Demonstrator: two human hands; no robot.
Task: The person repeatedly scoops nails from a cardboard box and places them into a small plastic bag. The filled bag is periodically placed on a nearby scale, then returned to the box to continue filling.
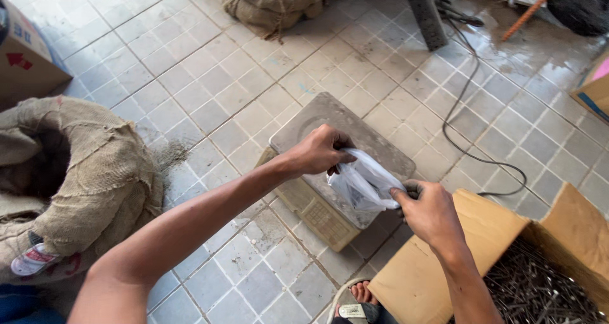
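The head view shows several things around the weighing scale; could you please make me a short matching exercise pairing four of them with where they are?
Things:
1. clear plastic bag
2. weighing scale
3. burlap sack
4. cardboard box of nails

Places:
A. at the left edge, its top rolled open
B. on the tiled floor, in the middle
C. lower right corner, flaps open
D. held between the left hand and right hand, above the scale platform

Pairs: 1-D, 2-B, 3-A, 4-C

Plastic bag [365, 185] over the scale [336, 171], burlap sack [76, 171] left, box of nails [526, 279] right.
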